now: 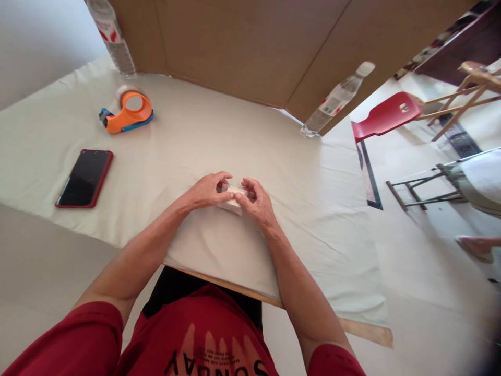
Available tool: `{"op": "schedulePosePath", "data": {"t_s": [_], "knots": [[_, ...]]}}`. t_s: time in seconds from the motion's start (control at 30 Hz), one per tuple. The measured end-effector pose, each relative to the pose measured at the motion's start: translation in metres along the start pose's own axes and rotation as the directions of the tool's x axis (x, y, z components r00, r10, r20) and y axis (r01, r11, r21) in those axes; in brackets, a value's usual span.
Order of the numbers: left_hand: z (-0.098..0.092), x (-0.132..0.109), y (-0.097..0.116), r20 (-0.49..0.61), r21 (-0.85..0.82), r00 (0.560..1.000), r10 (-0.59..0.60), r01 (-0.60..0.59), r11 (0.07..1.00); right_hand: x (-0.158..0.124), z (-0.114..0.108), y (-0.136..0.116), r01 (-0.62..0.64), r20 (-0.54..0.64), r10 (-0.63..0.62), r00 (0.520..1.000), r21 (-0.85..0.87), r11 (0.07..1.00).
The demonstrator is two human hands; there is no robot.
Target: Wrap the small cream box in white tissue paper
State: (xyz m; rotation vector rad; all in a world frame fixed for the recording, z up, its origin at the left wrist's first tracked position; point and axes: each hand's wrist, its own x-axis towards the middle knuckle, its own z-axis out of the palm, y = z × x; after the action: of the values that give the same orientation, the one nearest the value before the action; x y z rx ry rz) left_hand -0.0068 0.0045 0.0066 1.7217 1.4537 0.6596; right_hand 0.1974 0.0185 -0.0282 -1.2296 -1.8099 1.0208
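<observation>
A small whitish box-shaped block (230,207) rests on the cloth near the table's front edge, and its exact kind is not clear. From the left, my left hand (209,191) curves around it, with the thumb on its top and the fingers behind it. My right hand (258,201) holds the opposite side, its thumb close to the left thumb and its fingers bent. Both hands partly cover the block.
A red-edged phone (85,178) and an orange tape dispenser (131,111) lie to the left. Water bottles (113,42) (336,100) stand before a tall cardboard panel (235,47). Right of the table are a red chair (387,116) and a seated person (481,180).
</observation>
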Motion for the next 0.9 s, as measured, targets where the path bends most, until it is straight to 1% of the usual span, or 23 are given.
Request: {"op": "schedulePosePath", "data": {"t_s": [0.2,0.37,0.5,0.6,0.7,0.9], "knots": [[0.0016,-0.0004,0.0,0.004,0.0,1.0,0.023,-0.023,1.0,-0.0002,-0.0026,-0.0025,0.013,0.047,-0.011,0.999,-0.033,0.999],[0.0026,-0.0002,-0.0017,0.015,-0.111,1.0,0.026,-0.025,0.993,-0.0015,-0.0038,-0.0061,-0.018,0.088,0.016,0.996,0.015,1.0],[0.0021,-0.0011,0.0,0.026,-0.177,0.998,0.056,-0.051,0.983,-0.0011,-0.0053,-0.0061,-0.037,0.134,0.027,0.991,0.068,0.997],[0.0017,-0.0018,0.0017,0.038,-0.172,0.996,0.085,-0.077,0.982,-0.0005,-0.0061,-0.0046,-0.036,0.161,0.018,0.987,0.114,0.993],[0.0026,-0.0017,0.002,0.031,-0.155,0.996,0.089,-0.083,0.984,-0.0002,-0.0063,-0.0036,-0.028,0.159,0.009,0.987,0.116,0.993],[0.0056,0.0011,-0.0003,-0.044,-0.127,0.999,0.021,-0.027,0.992,-0.0006,-0.0059,-0.0051,-0.055,0.166,0.038,0.985,0.1,0.993]]}}
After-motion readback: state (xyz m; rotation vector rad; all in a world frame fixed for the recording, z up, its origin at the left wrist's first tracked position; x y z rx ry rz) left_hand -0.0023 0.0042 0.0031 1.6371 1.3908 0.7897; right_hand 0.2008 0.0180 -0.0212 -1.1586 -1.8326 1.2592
